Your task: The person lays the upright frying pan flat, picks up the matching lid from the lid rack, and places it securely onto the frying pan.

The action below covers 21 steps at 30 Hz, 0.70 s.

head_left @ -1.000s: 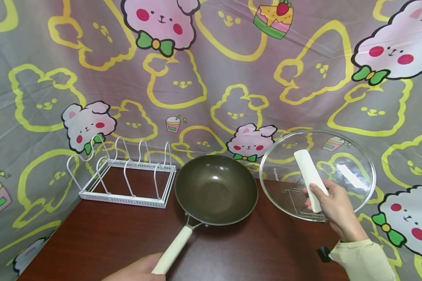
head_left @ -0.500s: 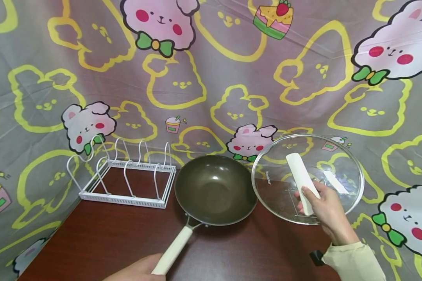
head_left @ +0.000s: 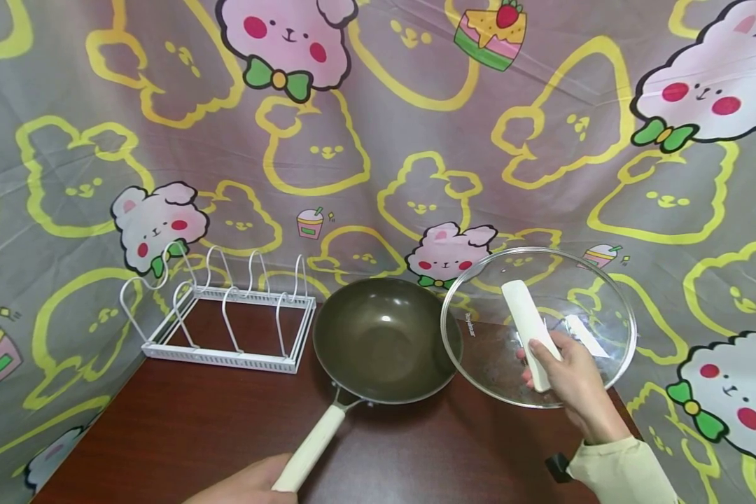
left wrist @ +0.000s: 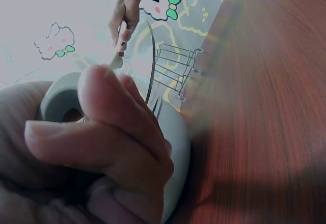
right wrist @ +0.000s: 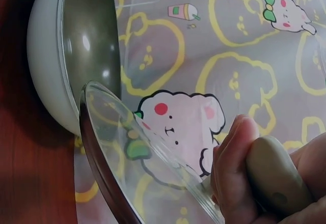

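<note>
A dark-coated wok [head_left: 387, 343] rests upright on the table, its interior showing no contents. Its cream handle [head_left: 310, 449] slopes toward the near edge, and my left hand [head_left: 248, 483] grips the end of it, fingers curled round in the left wrist view. In the air to the right, my right hand [head_left: 573, 374] holds a clear glass lid [head_left: 479, 364] by its long cream grip [head_left: 529, 332]. The lid is tilted, and its left edge overlaps the wok's right rim in the head view. The right wrist view shows the lid's rim [right wrist: 104, 175] close to the wok [right wrist: 43, 56]; contact cannot be judged.
A white wire rack [head_left: 227, 360] with several upright loops stands left of the wok. Another wire rack [left wrist: 175, 68] appears beyond the lid in the left wrist view. The reddish-brown table [head_left: 409, 462] ends against a patterned curtain [head_left: 378, 126].
My right hand has carried the lid leftward and slightly down, so its edge now overlaps the wok's rim in view. The wok and my left hand have stayed put.
</note>
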Tool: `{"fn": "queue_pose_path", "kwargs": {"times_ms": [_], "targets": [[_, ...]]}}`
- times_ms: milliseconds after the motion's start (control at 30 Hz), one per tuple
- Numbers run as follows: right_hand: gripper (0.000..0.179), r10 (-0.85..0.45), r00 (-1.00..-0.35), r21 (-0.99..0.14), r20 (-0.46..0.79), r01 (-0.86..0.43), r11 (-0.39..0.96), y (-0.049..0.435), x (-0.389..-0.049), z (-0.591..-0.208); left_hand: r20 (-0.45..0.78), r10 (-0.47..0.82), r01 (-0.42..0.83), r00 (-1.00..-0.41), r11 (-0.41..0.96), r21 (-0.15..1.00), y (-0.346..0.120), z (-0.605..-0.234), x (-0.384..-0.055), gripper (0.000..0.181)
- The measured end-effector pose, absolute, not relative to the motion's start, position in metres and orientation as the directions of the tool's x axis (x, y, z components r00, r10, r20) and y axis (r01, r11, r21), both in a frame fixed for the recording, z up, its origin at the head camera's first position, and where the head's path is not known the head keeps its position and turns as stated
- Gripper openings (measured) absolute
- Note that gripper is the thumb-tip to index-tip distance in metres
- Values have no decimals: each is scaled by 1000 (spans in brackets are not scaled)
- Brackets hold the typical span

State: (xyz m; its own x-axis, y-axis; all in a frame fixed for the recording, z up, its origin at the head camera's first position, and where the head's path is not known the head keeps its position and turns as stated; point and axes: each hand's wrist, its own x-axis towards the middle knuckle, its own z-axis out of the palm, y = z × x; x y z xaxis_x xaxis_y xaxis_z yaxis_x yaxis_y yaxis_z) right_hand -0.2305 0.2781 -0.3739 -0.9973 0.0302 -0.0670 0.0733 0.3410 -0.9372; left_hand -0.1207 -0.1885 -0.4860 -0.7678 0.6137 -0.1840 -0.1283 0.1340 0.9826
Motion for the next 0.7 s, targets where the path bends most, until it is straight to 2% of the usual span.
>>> {"fn": "queue_pose_path", "kwargs": {"times_ms": [200,433,700], "targets": [[48,19,-995,-939,-95,96,329,272,-231,-376,-204,617,-172,-761,110,979,-189,-483,-118,33],[47,23,-994,-944,-112,113,311,265,-234,-379,-206,583,-126,-786,175,976,-186,-482,-120,26],[44,12,-992,-948,-128,126,292,258,-236,-384,-207,596,-158,-776,134,978,-188,-482,-118,32]]}}
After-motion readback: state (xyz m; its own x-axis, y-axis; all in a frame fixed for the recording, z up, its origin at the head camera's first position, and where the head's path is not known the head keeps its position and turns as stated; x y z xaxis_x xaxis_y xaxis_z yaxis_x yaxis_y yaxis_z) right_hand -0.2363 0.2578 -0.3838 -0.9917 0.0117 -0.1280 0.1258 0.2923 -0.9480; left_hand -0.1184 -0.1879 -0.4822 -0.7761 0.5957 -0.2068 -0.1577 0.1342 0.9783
